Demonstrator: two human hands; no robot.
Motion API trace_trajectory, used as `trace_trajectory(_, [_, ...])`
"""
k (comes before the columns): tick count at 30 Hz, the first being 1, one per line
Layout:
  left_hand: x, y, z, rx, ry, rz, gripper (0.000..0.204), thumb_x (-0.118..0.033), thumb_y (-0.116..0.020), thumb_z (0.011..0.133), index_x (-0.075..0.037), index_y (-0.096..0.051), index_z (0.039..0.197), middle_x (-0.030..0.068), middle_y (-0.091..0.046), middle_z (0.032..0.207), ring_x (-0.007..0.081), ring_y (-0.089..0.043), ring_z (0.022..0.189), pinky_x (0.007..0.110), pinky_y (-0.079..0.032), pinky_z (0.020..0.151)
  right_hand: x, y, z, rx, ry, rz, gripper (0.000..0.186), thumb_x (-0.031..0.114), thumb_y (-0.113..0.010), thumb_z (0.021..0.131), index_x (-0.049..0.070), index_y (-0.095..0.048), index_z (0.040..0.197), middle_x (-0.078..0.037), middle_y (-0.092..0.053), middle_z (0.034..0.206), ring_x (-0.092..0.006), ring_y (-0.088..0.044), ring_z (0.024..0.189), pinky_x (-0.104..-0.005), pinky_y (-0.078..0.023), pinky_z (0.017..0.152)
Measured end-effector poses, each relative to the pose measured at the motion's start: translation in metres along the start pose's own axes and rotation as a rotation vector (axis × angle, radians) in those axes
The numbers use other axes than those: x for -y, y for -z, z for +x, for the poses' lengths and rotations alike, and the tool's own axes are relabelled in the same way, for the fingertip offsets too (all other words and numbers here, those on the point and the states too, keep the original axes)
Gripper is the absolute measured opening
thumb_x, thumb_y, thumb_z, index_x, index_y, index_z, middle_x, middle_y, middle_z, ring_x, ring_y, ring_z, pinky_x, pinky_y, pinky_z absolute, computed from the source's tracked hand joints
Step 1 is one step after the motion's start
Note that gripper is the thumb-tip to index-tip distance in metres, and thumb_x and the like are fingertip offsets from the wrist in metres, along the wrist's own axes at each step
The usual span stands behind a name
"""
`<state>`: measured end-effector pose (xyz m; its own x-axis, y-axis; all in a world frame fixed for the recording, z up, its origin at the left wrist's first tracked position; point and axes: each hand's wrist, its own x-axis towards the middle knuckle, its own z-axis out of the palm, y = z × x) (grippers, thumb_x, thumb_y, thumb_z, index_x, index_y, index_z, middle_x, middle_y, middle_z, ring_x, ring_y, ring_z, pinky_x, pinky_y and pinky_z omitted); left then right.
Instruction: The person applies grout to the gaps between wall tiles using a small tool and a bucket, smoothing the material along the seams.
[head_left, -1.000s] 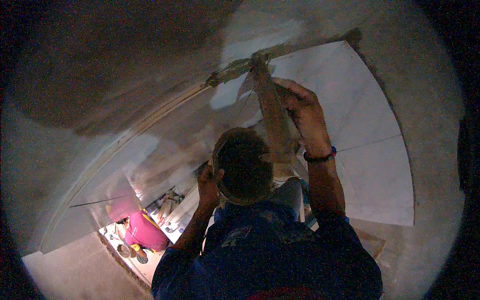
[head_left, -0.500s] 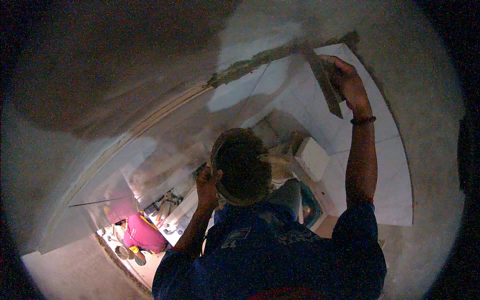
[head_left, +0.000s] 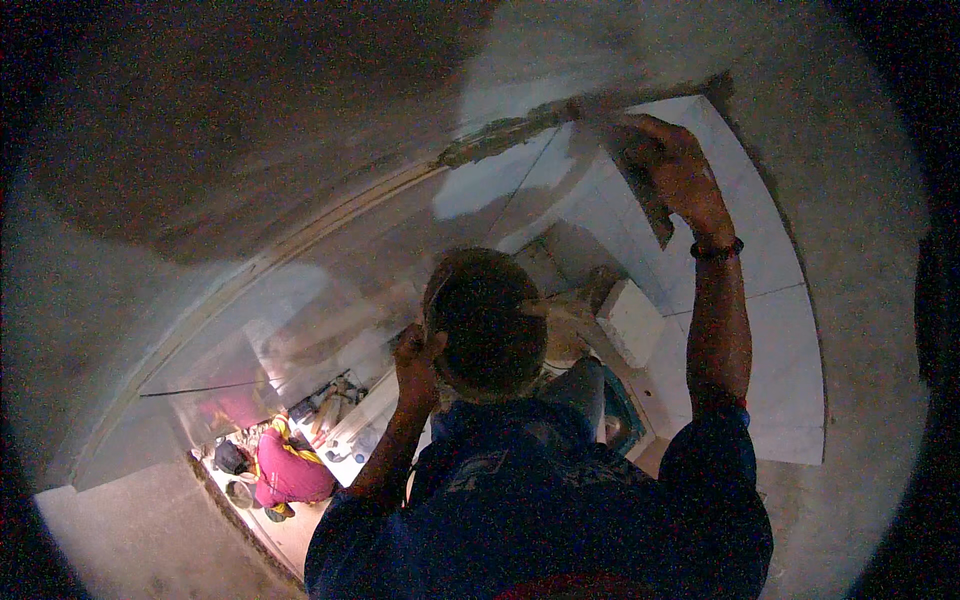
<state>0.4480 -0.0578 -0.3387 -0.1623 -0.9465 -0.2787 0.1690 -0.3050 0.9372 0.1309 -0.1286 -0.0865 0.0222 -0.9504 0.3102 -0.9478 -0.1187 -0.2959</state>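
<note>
My right hand (head_left: 685,185) is raised at the upper right, fingers wrapped round a flat, long-bladed trowel (head_left: 657,212). Its far end is blurred and lies near the top edge of the white wall tiles (head_left: 770,330). A rough strip of grey-brown mortar (head_left: 510,132) runs along that edge. My left hand (head_left: 415,365) grips the rim of a round bowl (head_left: 485,325) in front of my chest, the thumb over the edge. The bowl looks dark inside, and its contents are hard to make out.
A person in a pink top (head_left: 290,468) crouches at the lower left under bright light. Tools (head_left: 328,405) lie on a pale surface beside them. Below the tiles are a white block (head_left: 630,320) and a teal container (head_left: 625,415). Bare plaster wall (head_left: 150,130) rises above.
My right hand and the trowel have shifted slightly left and down along the tile edge. The left hand still holds the bowl. The person in pink has moved, and a dark-covered head now shows.
</note>
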Motion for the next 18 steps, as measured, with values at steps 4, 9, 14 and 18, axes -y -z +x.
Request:
trace_trajectory(4, [0.018, 0.002, 0.018, 0.008, 0.063, -0.006, 0.019, -0.015, -0.063, 0.075, -0.009, -0.046, 0.069, -0.0004, -0.043, 0.064, 0.0102, -0.039, 0.057, 0.027, -0.034, 0.053, 0.02, -0.012, 0.004, -0.054, 0.054, -0.054, 0.03, 0.01, -0.049, 0.079, 0.001, -0.056, 0.106, -0.016, -0.061, 0.101, -0.0294, -0.057, 0.095, -0.0347, -0.043, 0.084])
trace_trajectory(9, [0.003, -0.014, 0.027, -0.017, -0.023, 0.182, 0.024, -0.016, -0.067, 0.074, -0.006, -0.045, 0.067, -0.0001, -0.041, 0.065, 0.0129, -0.039, 0.062, 0.029, -0.035, 0.058, 0.036, -0.019, 0.003, -0.067, 0.149, -0.121, 0.029, 0.012, -0.053, 0.079, 0.001, -0.056, 0.106, -0.016, -0.06, 0.1, -0.0316, -0.056, 0.093, -0.0368, -0.043, 0.085])
trace_trajectory(14, [0.012, -0.016, 0.03, 0.095, 0.116, -0.09, 0.023, -0.017, -0.068, 0.073, -0.005, -0.049, 0.07, -0.0002, -0.044, 0.067, 0.0147, -0.042, 0.067, 0.028, -0.036, 0.064, 0.067, -0.024, -0.004, -0.079, 0.23, -0.248, 0.027, 0.012, -0.054, 0.079, 0.004, -0.056, 0.105, -0.017, -0.058, 0.094, -0.0324, -0.055, 0.087, -0.0388, -0.043, 0.079])
trace_trajectory(18, [0.019, -0.018, 0.031, -0.008, -0.111, 0.143, 0.02, -0.016, -0.068, 0.073, -0.006, -0.05, 0.072, -0.0005, -0.046, 0.065, 0.0128, -0.044, 0.06, 0.028, -0.038, 0.057, 0.088, -0.032, -0.006, -0.049, 0.278, -0.057, 0.026, 0.01, -0.053, 0.078, 0.007, -0.057, 0.104, -0.016, -0.057, 0.088, -0.033, -0.054, 0.083, -0.0404, -0.043, 0.075])
